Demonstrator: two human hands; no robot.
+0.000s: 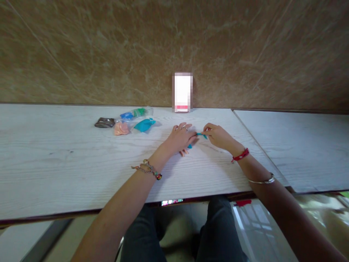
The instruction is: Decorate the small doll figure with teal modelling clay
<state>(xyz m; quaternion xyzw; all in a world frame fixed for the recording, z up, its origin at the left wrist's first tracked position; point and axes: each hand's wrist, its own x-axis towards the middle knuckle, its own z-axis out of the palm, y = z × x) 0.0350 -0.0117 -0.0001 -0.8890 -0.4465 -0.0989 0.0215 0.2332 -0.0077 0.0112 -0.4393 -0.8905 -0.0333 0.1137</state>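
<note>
My left hand lies low over the tabletop, its fingers stretched out. Partly covered by it are a small teal clay piece and some peach clay bits; their full shape is hidden. A thin teal clay strip runs between my two hands, its left end at the fingertips of my left hand. My right hand is closed, with thumb and forefinger pinching the strip near its right end.
Left of my hands lie clay packets: teal, peach, dark brown, blue and green. A phone with a bright, blurred screen leans against the marbled wall. The white wooden table has a seam at right.
</note>
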